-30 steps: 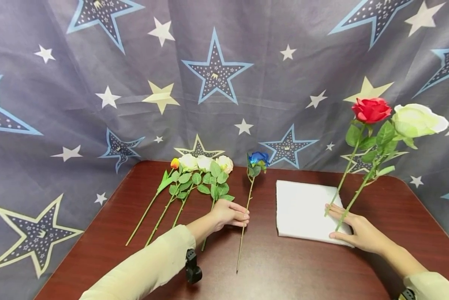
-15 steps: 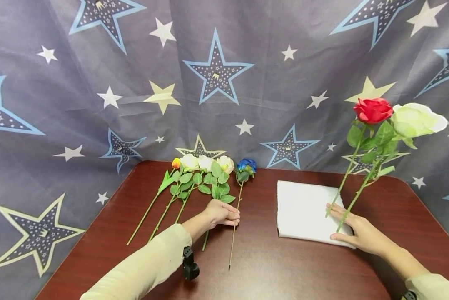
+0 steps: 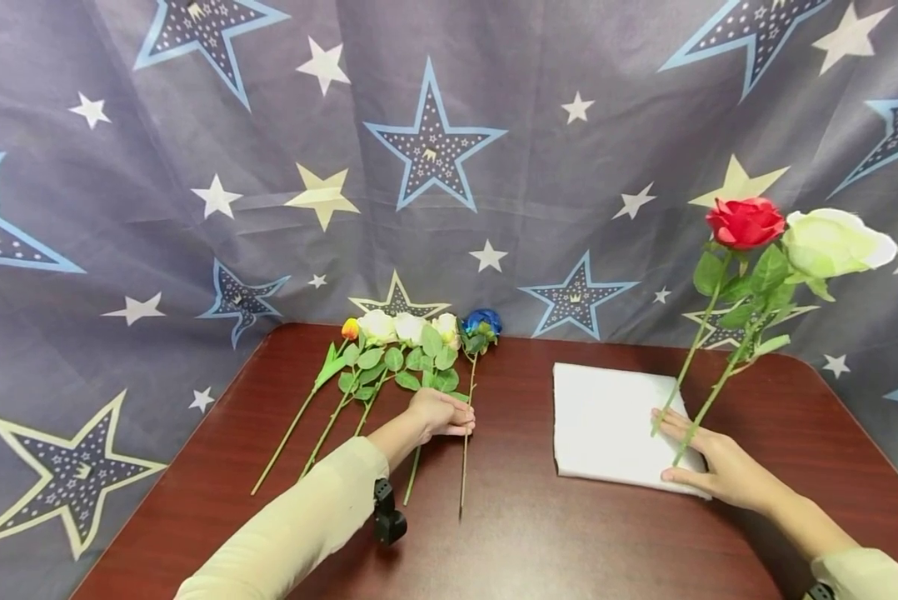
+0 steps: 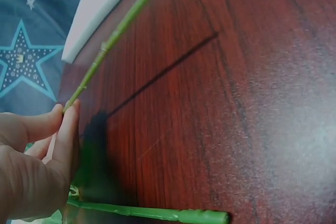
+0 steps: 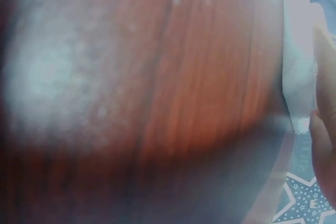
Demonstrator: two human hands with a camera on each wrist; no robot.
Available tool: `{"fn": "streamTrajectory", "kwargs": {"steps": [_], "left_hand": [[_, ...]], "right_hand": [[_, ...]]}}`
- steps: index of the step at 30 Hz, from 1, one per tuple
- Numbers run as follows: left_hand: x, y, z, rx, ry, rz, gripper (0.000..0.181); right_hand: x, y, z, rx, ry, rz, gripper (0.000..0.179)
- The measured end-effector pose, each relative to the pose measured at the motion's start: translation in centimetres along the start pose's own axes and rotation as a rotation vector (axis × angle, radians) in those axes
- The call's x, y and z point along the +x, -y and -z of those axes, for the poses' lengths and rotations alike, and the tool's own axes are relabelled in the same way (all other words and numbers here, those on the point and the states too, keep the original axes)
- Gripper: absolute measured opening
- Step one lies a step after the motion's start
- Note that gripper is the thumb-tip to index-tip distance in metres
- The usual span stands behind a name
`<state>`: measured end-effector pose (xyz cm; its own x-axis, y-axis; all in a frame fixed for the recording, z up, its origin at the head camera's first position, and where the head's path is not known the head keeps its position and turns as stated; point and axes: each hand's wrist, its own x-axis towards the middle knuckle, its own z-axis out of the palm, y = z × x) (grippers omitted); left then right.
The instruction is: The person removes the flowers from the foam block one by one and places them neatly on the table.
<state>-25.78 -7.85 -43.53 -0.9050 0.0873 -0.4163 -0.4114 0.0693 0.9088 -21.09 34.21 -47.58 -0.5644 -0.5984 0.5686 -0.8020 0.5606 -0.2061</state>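
In the head view my left hand (image 3: 437, 412) pinches the stem of a blue rose (image 3: 482, 322) between thumb and fingertips. Its lower stem (image 4: 105, 48) slants above the table in the left wrist view, apart from its shadow. Just left of that hand lies a cream rose (image 3: 445, 328), partly covered by the hand and the blue bloom. My right hand (image 3: 726, 467) rests with extended fingers at the right edge of a white foam block (image 3: 606, 425). A red rose (image 3: 745, 223) and a pale green-white rose (image 3: 837, 242) stand tilted in the block beside those fingers.
Two white roses (image 3: 376, 327) and an orange tulip (image 3: 350, 328) lie on the left of the brown table (image 3: 524, 533), stems toward the front. A star-patterned curtain (image 3: 449, 108) hangs right behind the table's back edge.
My left hand has moved left with the blue rose, bringing its bloom from apart to beside the cream rose. The right hand, the foam block and its two roses have stayed in place.
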Motion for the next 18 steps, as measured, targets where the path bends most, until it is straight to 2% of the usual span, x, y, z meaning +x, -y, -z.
{"fn": "streamTrajectory", "kwargs": {"steps": [5,10,18], "left_hand": [[0.18,-0.01,0.26,0.028,-0.005,0.026,0.027],[-0.01,-0.13,0.36,0.073,-0.011,0.019,0.028],[-0.18,0.11,0.72,0.158,-0.063,-0.003,0.022]], "right_hand": [[0.01,-0.04,0.02,0.005,0.009,-0.004,0.076],[0.05,0.09,0.23,0.004,0.018,-0.025,0.075],[0.09,0.21,0.20,0.015,0.026,-0.025,0.075]]}}
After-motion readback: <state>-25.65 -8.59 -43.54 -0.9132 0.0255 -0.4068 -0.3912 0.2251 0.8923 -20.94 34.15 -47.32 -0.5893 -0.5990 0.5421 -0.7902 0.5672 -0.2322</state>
